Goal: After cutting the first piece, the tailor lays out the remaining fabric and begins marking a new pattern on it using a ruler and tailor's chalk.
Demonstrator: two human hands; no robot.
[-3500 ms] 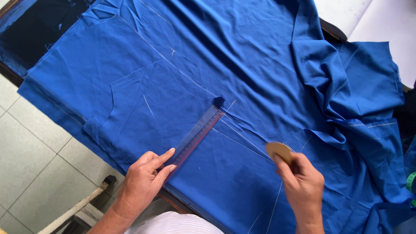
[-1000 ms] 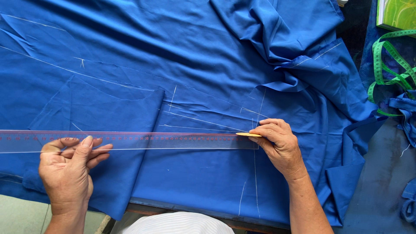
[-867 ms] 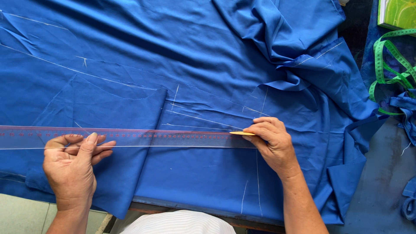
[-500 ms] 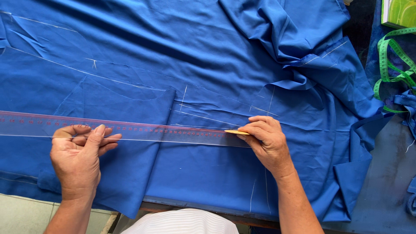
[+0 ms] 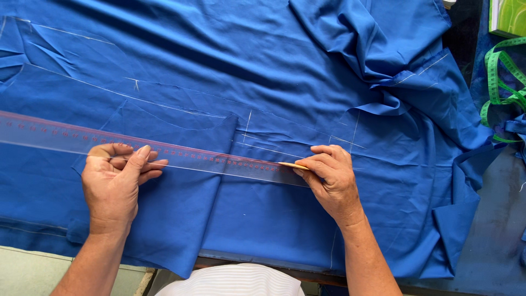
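The right hand (image 5: pixel 331 183) has its grip closed on a thin, tan wafer of tailor's chalk (image 5: pixel 292 165), whose edge touches the upper edge of the clear ruler (image 5: pixel 164 153) near its right end. The left hand (image 5: pixel 118 178) holds nothing; its fingers lie spread and flat on the ruler, pinning it to the blue fabric (image 5: pixel 263 66) spread over the surface.

Judging by the cloth, marking is well under way. Several white chalk lines already cross it: a long slanted one at upper left, short ticks and a boxed shape just above the chalk, and a vertical line running below the right wrist. Along the ruler's upper edge I cannot tell whether a line is drawn yet.

A green measuring tape (image 5: pixel 501 82) lies bunched at the right, well apart.
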